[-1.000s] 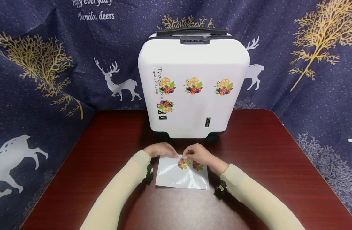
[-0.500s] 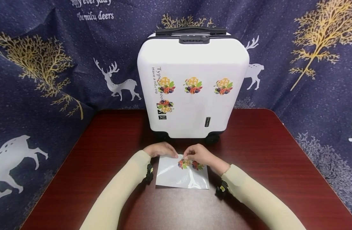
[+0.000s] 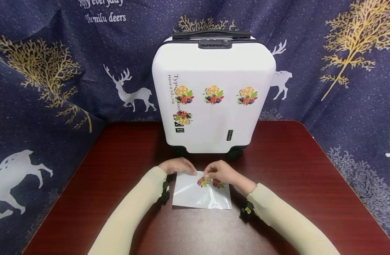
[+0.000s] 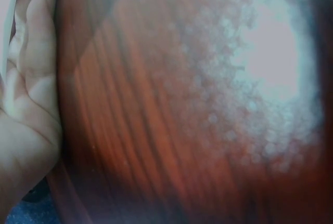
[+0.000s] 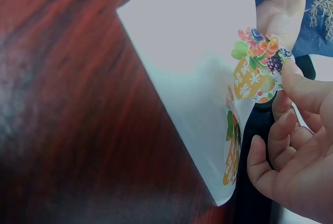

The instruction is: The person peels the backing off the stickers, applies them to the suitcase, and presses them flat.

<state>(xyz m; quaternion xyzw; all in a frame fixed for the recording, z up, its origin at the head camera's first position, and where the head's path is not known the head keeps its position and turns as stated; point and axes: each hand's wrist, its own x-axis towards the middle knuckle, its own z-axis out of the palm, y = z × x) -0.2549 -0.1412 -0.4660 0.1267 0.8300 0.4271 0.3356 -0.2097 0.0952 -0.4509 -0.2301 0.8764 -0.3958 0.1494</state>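
A fruit-print sticker (image 5: 260, 65) hangs from the thumb and fingertip of my right hand (image 3: 225, 171), seen close up in the right wrist view. It stands up from the white sticker sheet (image 3: 195, 196), and I cannot tell whether its lower edge still touches. A second fruit sticker (image 3: 218, 183) lies on the sheet, to the right. My left hand (image 3: 179, 165) holds the sheet by its far edge, the fingers partly behind it. In the left wrist view only part of the left palm (image 4: 28, 104) shows, beside a sliver of the sheet.
Behind the hands a white suitcase (image 3: 214, 124) stands upright on the dark red table (image 3: 125, 148). Several fruit stickers are on its front, three in a top row and one sticker (image 3: 183, 118) below at the left. A blue deer-print cloth (image 3: 96, 56) hangs behind.
My right hand has shifted very slightly to the right, with the sticker still pinched. The left hand stays where it was on the sheet.
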